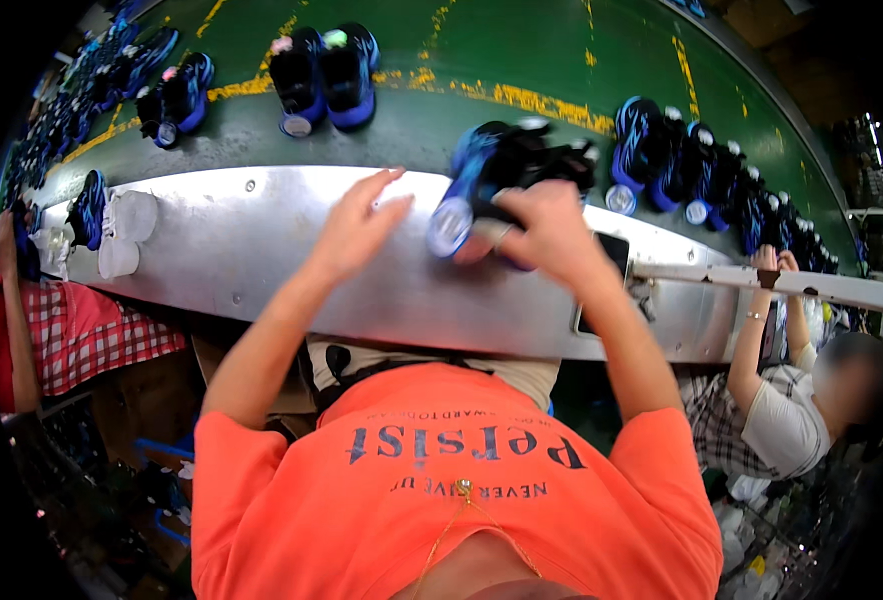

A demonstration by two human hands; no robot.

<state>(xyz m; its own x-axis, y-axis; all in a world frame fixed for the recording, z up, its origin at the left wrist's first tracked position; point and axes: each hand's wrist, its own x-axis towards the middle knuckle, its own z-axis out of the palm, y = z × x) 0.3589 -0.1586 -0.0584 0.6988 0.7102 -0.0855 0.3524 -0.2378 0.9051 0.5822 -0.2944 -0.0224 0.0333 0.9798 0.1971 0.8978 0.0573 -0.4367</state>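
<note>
My right hand is closed on a pair of blue-and-black sneakers, its fingers around their near ends at the far edge of the metal ledge. A pale round piece shows at the near end of the left sneaker. The far part of the pair is smeared by motion. My left hand hovers over the ledge to the left of the pair, apart from it. Its thumb and fingers are spread, with nothing in them.
Beyond the ledge runs a green belt with more sneaker pairs at left and right. White rounded pieces and one sneaker lie left on the ledge. A metal bar crosses at right. Co-workers sit on both sides.
</note>
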